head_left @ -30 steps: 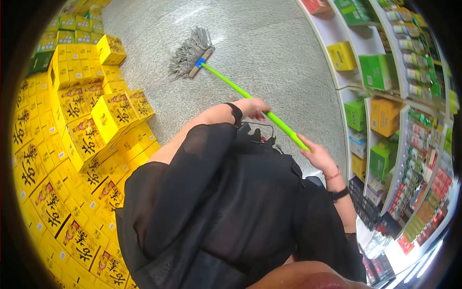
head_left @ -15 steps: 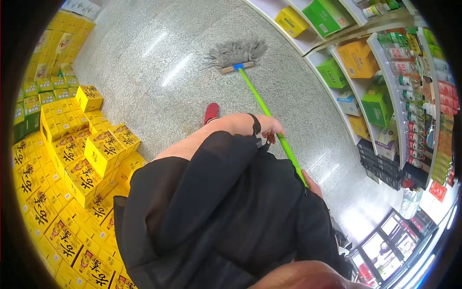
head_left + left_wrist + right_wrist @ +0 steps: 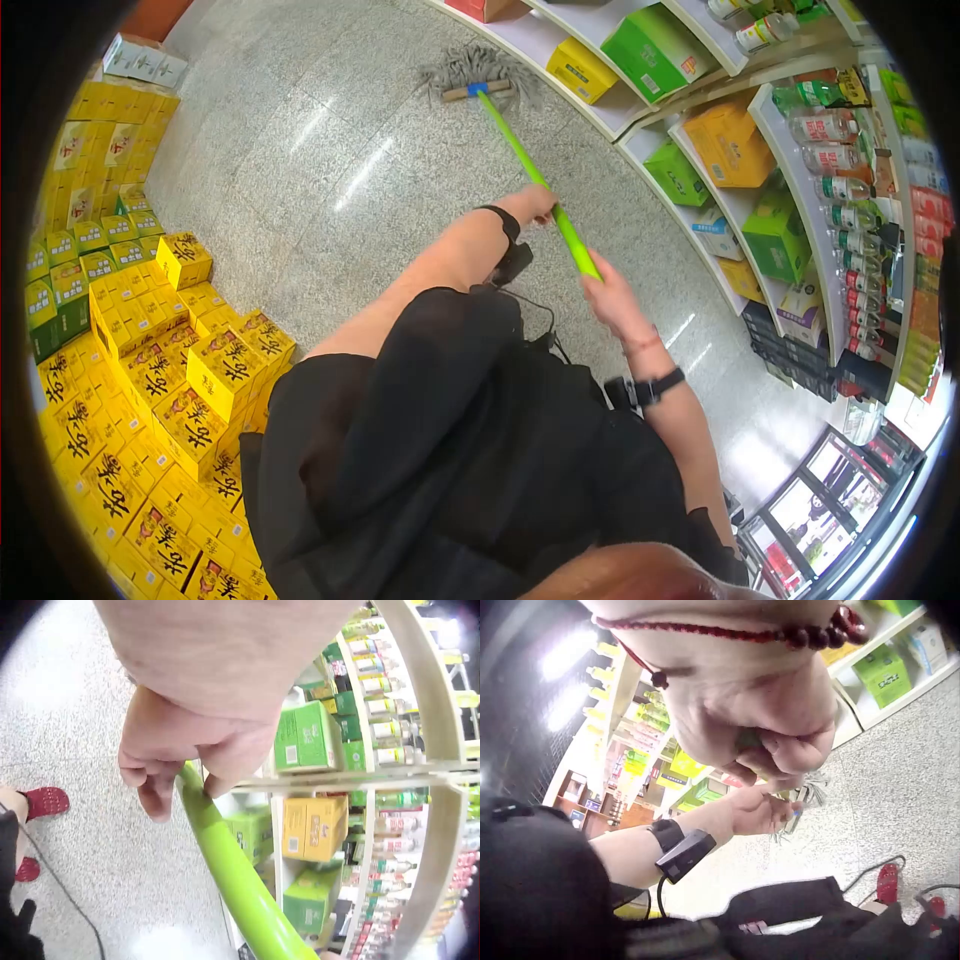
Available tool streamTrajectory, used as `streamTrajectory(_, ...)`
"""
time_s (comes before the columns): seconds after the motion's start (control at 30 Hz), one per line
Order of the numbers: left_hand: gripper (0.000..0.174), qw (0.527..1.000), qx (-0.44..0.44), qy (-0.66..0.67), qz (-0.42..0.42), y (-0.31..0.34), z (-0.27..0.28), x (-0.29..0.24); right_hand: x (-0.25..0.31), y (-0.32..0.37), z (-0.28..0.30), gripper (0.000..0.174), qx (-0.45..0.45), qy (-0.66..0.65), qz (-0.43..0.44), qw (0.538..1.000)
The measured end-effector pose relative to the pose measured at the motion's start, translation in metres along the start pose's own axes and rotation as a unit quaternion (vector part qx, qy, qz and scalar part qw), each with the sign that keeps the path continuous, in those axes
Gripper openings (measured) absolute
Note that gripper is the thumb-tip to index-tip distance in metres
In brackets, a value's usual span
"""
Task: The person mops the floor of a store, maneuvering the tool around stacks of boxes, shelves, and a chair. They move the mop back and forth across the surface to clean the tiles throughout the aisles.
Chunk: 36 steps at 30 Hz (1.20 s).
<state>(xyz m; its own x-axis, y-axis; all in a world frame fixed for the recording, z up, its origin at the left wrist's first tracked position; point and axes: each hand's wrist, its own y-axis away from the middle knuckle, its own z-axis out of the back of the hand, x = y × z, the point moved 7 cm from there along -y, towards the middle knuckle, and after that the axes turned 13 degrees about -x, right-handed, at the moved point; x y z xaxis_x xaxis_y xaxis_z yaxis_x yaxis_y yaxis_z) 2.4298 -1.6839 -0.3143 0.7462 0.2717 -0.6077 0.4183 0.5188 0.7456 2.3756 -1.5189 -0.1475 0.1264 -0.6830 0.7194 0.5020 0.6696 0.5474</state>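
Observation:
A grey string mop (image 3: pixel 515 72) with a wooden bar and a blue clamp lies spread on the floor, by the foot of the right-hand shelves. Its bright green handle (image 3: pixel 513 143) slants back toward the body. My left hand (image 3: pixel 532 204) grips the handle partway along; in the left wrist view its fingers curl round the green tube (image 3: pixel 232 870). Closer to the body, my right hand (image 3: pixel 608 292) holds the handle's upper end. The right wrist view shows that right hand (image 3: pixel 754 724) with curled fingers, largely hiding the handle, and the left hand (image 3: pixel 759 813) beyond it.
Stacks of yellow boxes (image 3: pixel 225 365) line the left side. White shelves (image 3: pixel 640 160) with boxes and bottles (image 3: pixel 830 128) run along the right. Glass doors (image 3: pixel 815 510) show at lower right. Red shoes (image 3: pixel 46 802) stand on the speckled floor (image 3: pixel 300 190). A cable (image 3: pixel 64 889) hangs by the body.
The mop head has swung right toward the shelves, then slid farther from the body. Both arms now reach farther forward, and the right hand is out from behind the sleeve. The view has turned.

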Motion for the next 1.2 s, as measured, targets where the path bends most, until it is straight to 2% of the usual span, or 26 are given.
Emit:
streamTrajectory(0.07,0.031,0.994,-0.066,0.091,0.002,-0.023,0.032,-0.016,0.033,-0.041,-0.008,0.049,0.002,-0.028,0.006,1.000)
streamTrajectory(0.17,0.032,0.989,-0.083,0.126,0.008,-0.036,0.060,-0.044,0.063,-0.077,-0.005,0.049,0.001,-0.009,-0.015,1.000)
streamTrajectory(0.27,0.031,0.995,-0.061,0.072,0.031,-0.052,0.052,-0.041,0.052,-0.079,0.003,0.049,0.016,0.002,-0.077,0.997)
streamTrajectory(0.33,0.030,0.998,-0.037,0.044,0.027,-0.050,0.039,-0.040,0.039,-0.071,0.014,0.049,0.019,0.028,-0.019,0.999)
streamTrajectory(0.5,0.029,0.995,0.092,0.022,0.031,-0.002,-0.054,-0.013,-0.047,-0.010,0.046,0.051,-0.001,0.074,-0.010,0.997)
streamTrajectory(0.53,0.029,0.995,0.094,0.019,0.030,0.009,-0.072,-0.006,-0.060,0.012,0.052,0.051,-0.003,0.094,-0.011,0.996)
streamTrajectory(0.6,0.037,0.982,0.160,-0.097,0.015,0.036,-0.123,0.010,-0.079,0.061,0.070,0.052,0.003,0.076,-0.040,0.996)
streamTrajectory(0.63,0.037,0.982,0.160,-0.098,0.010,0.045,-0.147,0.017,-0.093,0.086,0.080,0.052,0.012,0.061,-0.067,0.996)
streamTrajectory(0.7,0.037,0.960,0.244,-0.134,0.027,0.078,-0.206,0.034,-0.133,0.132,0.101,0.052,0.006,0.048,-0.075,0.996)
streamTrajectory(0.73,0.037,0.960,0.243,-0.137,0.024,0.097,-0.226,0.035,-0.154,0.153,0.110,0.053,0.001,0.031,-0.082,0.996)
streamTrajectory(0.8,0.039,0.942,0.307,-0.124,0.047,0.142,-0.276,0.042,-0.197,0.198,0.132,0.053,-0.014,0.010,-0.084,0.996)
streamTrajectory(0.83,0.039,0.941,0.310,-0.129,0.046,0.156,-0.299,0.042,-0.217,0.219,0.143,0.054,-0.024,-0.006,-0.088,0.996)
streamTrajectory(0.9,0.045,0.906,0.382,-0.163,0.084,0.189,-0.346,0.052,-0.245,0.265,0.165,0.054,-0.026,-0.009,-0.113,0.993)
streamTrajectory(1.07,0.053,0.872,0.448,-0.176,0.093,0.242,-0.410,0.056,-0.277,0.336,0.206,0.055,-0.045,0.009,-0.138,0.989)
streamTrajectory(1.13,0.054,0.868,0.456,-0.179,0.084,0.246,-0.422,0.051,-0.275,0.339,0.215,0.055,-0.043,0.025,-0.142,0.989)
streamTrajectory(1.2,0.052,0.886,0.427,-0.164,0.074,0.231,-0.422,0.044,-0.265,0.328,0.222,0.054,-0.039,0.044,-0.146,0.988)
